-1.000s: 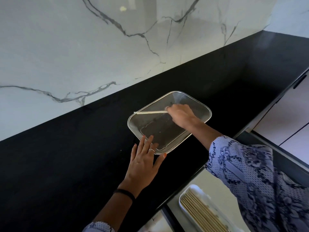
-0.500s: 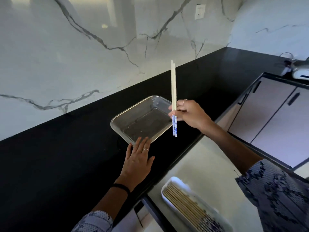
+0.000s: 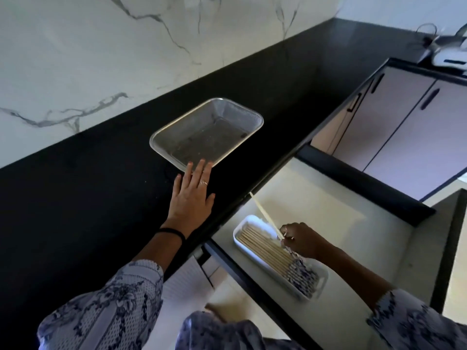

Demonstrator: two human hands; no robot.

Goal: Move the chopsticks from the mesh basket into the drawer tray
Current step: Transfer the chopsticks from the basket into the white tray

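The steel mesh basket (image 3: 222,107) stands on the black counter and holds no chopsticks. My left hand (image 3: 191,197) lies flat on the counter, fingertips touching the basket's near rim. In the open drawer, a white tray (image 3: 252,220) holds several pale chopsticks (image 3: 262,251) with blue patterned ends. My right hand (image 3: 302,240) is over the tray, shut on a pair of chopsticks (image 3: 264,215) that slants up and left, its tips toward the counter edge.
The black counter (image 3: 101,198) runs along a marble wall. The open drawer (image 3: 328,218) has a pale floor and dark walls. Cabinet doors with dark handles (image 3: 404,117) stand at right; a white appliance (image 3: 449,59) sits at the far right corner.
My right hand carried the chopstick pair out of the basket, held it upright above the counter, then lowered it into the drawer over the tray. My left hand stayed by the basket.
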